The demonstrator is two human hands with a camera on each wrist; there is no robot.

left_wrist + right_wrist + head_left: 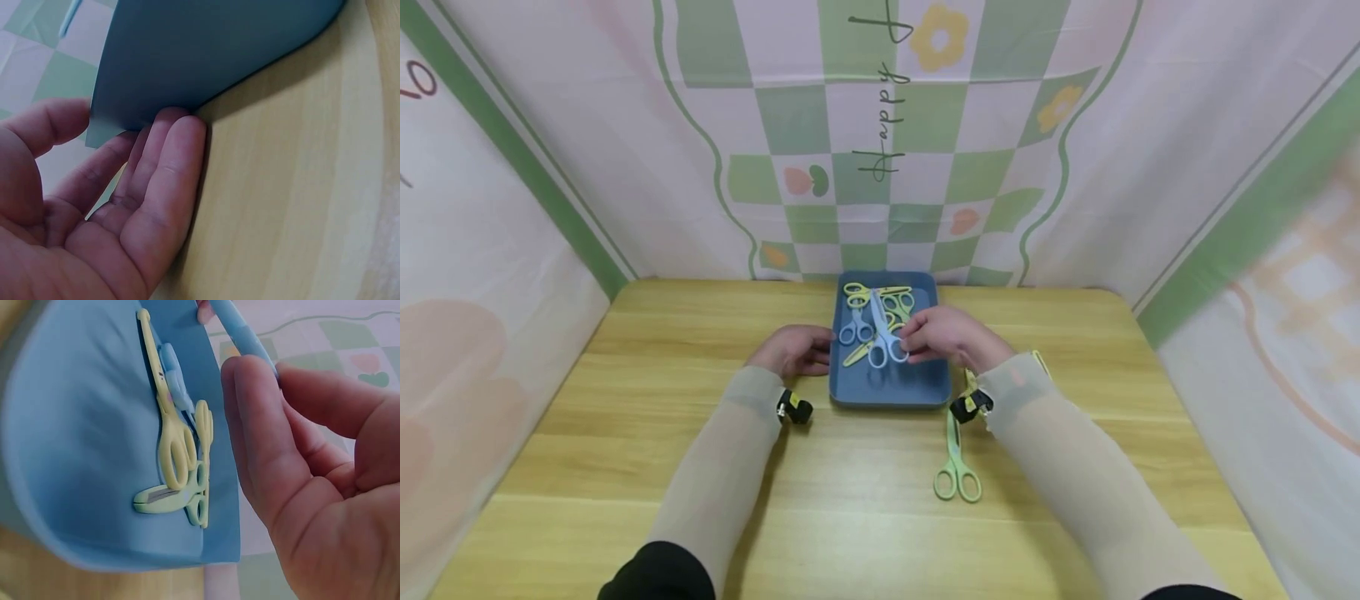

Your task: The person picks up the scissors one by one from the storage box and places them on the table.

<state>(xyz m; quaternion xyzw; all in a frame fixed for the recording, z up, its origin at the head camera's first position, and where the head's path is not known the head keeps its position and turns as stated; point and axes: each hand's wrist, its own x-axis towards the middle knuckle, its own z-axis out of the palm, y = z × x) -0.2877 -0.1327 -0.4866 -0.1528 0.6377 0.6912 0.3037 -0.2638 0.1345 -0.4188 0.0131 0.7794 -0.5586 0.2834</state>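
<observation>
Prob. over half done: several scissors (167, 414) are in tray (917, 387), blue scissors (881, 322) pinched above it by R hand (953, 335), side touched by loose L hand (796, 350), green pair (954, 457) + smth yellow (971, 382) left on counter (827, 500).

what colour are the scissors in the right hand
Light blue; the held scissors show best in the head view.
</observation>
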